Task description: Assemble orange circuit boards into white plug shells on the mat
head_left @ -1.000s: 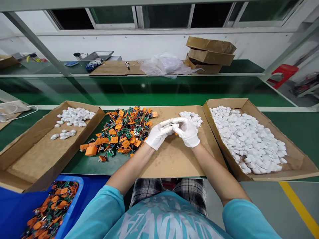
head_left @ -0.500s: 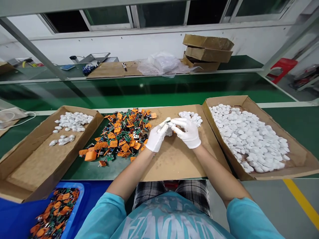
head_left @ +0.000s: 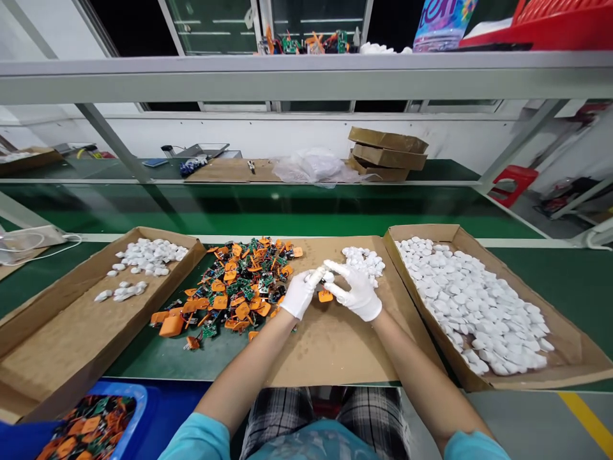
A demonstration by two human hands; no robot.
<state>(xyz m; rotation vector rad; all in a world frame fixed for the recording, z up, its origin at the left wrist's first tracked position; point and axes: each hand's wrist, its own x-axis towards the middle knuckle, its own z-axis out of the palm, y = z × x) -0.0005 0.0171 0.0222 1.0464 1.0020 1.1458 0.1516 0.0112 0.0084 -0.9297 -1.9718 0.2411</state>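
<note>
My left hand (head_left: 299, 292), in a white glove, pinches a small white plastic piece (head_left: 328, 277) above the cardboard sheet (head_left: 330, 358). From the other side, the gloved thumb and forefinger of my right hand (head_left: 358, 294) close around the same piece. Just below the fingertips shows an orange square part (head_left: 325, 296); whether it is joined to the white piece I cannot tell. Left of my hands lies a heap of orange parts with green circuit boards (head_left: 239, 287). Behind my right hand is a small pile of white pieces (head_left: 364, 263).
A cardboard tray (head_left: 479, 252) full of white pieces stands at the right. Another cardboard tray (head_left: 52, 338), at the left, holds fewer. Below it is a blue bin (head_left: 138, 409) with more orange parts. A shelf (head_left: 306, 83) crosses above the bench, with a bottle (head_left: 443, 29) on it.
The view has tilted upward, bringing the overhead shelf into sight. My hands stay together over the cardboard; the orange part now shows beneath the fingers, and my right finger and thumb have spread slightly.
</note>
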